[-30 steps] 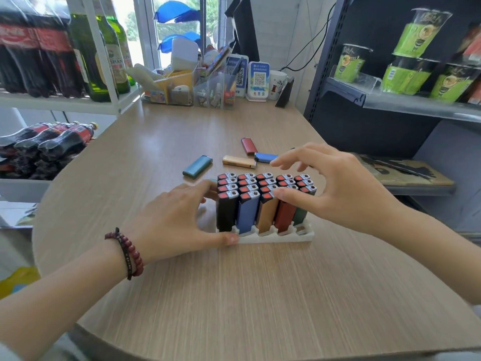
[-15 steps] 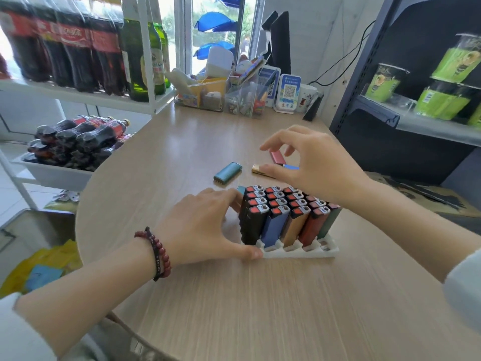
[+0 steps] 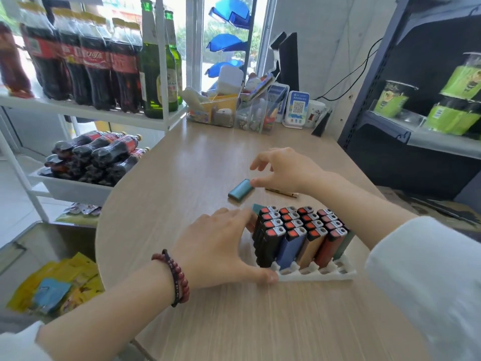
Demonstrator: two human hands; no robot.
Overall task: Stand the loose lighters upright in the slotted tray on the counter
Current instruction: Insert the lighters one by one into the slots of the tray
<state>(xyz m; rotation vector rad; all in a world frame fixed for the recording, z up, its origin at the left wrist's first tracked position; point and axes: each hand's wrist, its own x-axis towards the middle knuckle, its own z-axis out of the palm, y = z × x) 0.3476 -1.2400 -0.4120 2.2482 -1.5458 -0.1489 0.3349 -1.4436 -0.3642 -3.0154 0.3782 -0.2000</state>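
Observation:
A white slotted tray (image 3: pixel 320 274) on the wooden counter (image 3: pixel 260 321) holds several upright lighters (image 3: pixel 299 230) in rows. My left hand (image 3: pixel 218 251) rests against the tray's left side, thumb on its front corner, fingers spread. My right hand (image 3: pixel 283 170) hovers beyond the tray with fingers apart; its thumb tip touches the end of a loose teal lighter (image 3: pixel 240 191) lying flat. A tan lighter (image 3: pixel 282 192) lies partly hidden under that hand. Other loose lighters are hidden behind it.
A white rack (image 3: pixel 86 113) with cola and beer bottles stands at the left, a bin of bottles (image 3: pixel 91 162) below it. Clear organisers (image 3: pixel 234 113) and a QR stand (image 3: pixel 296 109) sit at the counter's far end. Dark shelving (image 3: pixel 416 131) with green cups is at the right.
My right hand left the tray's top, reached forward and left, and came down to the teal lighter. The view shifted left. My left hand stayed on the tray.

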